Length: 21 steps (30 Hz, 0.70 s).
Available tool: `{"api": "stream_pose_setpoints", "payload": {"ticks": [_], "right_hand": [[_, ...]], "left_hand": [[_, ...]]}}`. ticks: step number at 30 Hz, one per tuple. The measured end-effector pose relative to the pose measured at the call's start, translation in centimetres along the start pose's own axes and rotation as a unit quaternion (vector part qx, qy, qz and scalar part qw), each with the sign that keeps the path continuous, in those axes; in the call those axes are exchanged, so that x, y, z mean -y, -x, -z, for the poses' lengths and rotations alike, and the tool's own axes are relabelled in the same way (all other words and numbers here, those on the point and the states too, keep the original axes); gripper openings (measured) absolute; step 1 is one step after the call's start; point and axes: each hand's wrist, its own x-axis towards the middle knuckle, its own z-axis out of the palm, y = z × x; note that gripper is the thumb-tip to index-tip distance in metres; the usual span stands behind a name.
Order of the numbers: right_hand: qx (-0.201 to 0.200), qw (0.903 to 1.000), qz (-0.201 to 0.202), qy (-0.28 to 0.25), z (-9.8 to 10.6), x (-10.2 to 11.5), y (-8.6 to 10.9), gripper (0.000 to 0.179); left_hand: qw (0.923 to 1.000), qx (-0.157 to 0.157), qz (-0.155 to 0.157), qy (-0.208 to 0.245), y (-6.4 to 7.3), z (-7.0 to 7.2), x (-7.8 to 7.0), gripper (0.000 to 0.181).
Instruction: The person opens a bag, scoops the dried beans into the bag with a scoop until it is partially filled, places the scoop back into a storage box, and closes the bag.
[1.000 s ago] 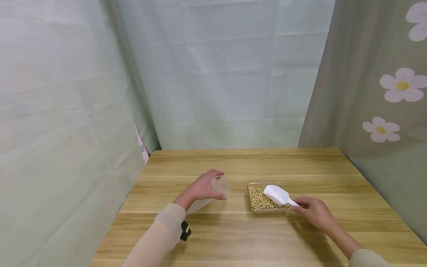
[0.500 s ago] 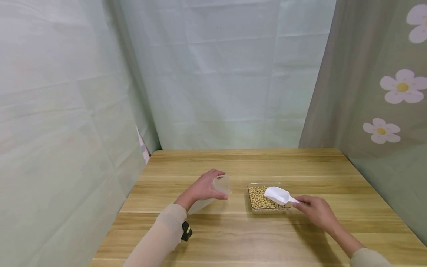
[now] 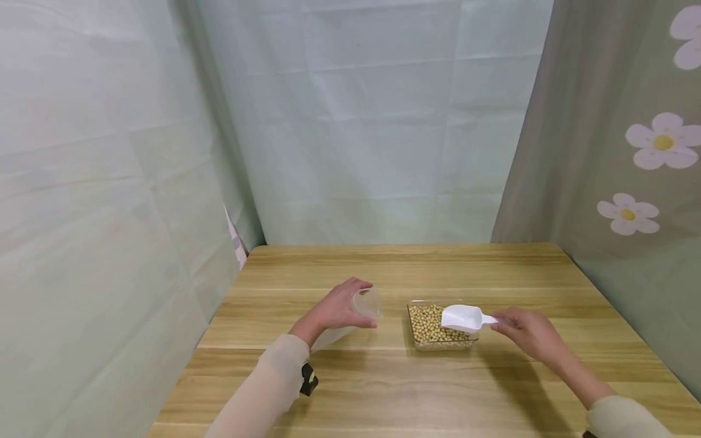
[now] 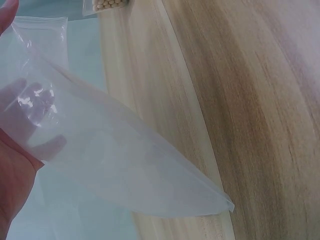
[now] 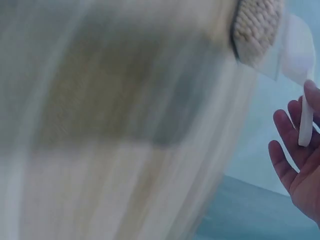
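My left hand holds a clear plastic zip bag by its mouth, thumb and fingers spread around the opening, which faces right. The bag's body hangs down towards the table and looks limp, with no beans visible in it. My right hand pinches the handle of a white scoop over the right part of a clear rectangular container. Yellowish soybeans fill much of that container. I see no beans on the scoop in the head view; the right wrist view shows it pale and blurred.
The wooden table carries the container a little right of its middle. Pale curtains enclose the back and left, and a curtain with flowers hangs at the right edge. A dark wrist strap piece sits by the left sleeve.
The scoop has lifted off the beans and shifted right, turning from a slant to nearly level. My right hand has moved slightly right with it. The left hand and bag barely moved.
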Motion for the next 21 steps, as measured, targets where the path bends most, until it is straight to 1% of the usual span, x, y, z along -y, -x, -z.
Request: {"api": "stream_pose_setpoints", "payload": {"ticks": [2,5,11,13,16,18,21], "right_hand": [[-0.001,0.9998,0.017,0.008,0.5,-0.2,-0.2,0.018],[0.002,0.9994,0.031,0.015,1.0,-0.5,-0.4,0.019],[0.012,0.9986,0.05,0.009,1.0,-0.7,-0.7,0.023],[0.015,0.9987,0.048,0.005,1.0,-0.7,-0.7,0.024],[0.032,0.9991,0.026,-0.006,1.1,-0.8,-0.8,0.024],[0.055,0.9981,-0.001,-0.027,1.3,-0.9,-0.8,0.024],[0.084,0.9935,-0.043,-0.063,1.7,-1.2,-0.8,0.027]], "left_hand": [[1.0,0.001,0.001,-0.001,0.0,0.0,-0.1,0.087],[1.0,0.003,0.003,-0.002,0.1,0.1,-0.2,0.087],[1.0,0.006,0.004,-0.007,0.1,0.1,-0.3,0.088],[0.9999,0.006,0.006,-0.01,0.1,0.1,-0.3,0.088],[0.9999,0.006,0.009,-0.007,0.1,0.0,-0.3,0.087],[0.9999,0.005,0.011,-0.003,0.1,0.0,-0.3,0.085],[0.9999,0.006,0.014,0.0,0.1,0.0,-0.3,0.084]]}}
